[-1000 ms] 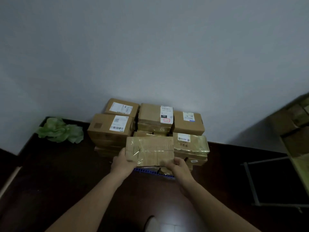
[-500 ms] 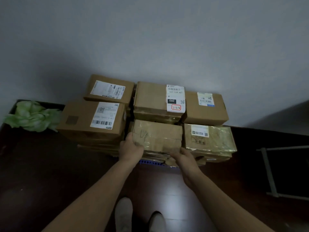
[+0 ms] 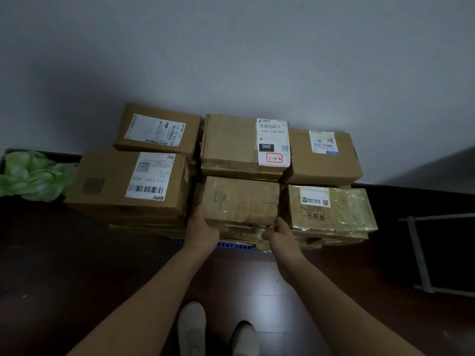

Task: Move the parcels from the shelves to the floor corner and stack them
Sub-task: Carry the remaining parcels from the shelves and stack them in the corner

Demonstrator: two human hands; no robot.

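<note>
Here, left hand (image 3: pixel 203 230) and right hand (image 3: pixel 281 238) clasped round taped parcel (image 3: pixel 241 199), labelled boxes (image 3: pixel 128 188) tight alongside.

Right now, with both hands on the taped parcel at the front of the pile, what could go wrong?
The taped parcel sits on thin, unevenly stacked packets; released, it might tilt or slide forward toward the shoes. The left hand and right hand sit close beside the large labelled box and glossy parcel, so they could get pinched.

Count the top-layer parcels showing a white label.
5: back-left parcel, front-left parcel, back-middle parcel, back-right parcel, front-right parcel. The held parcel shows none. Labels on lower parcels may be hidden.
</note>
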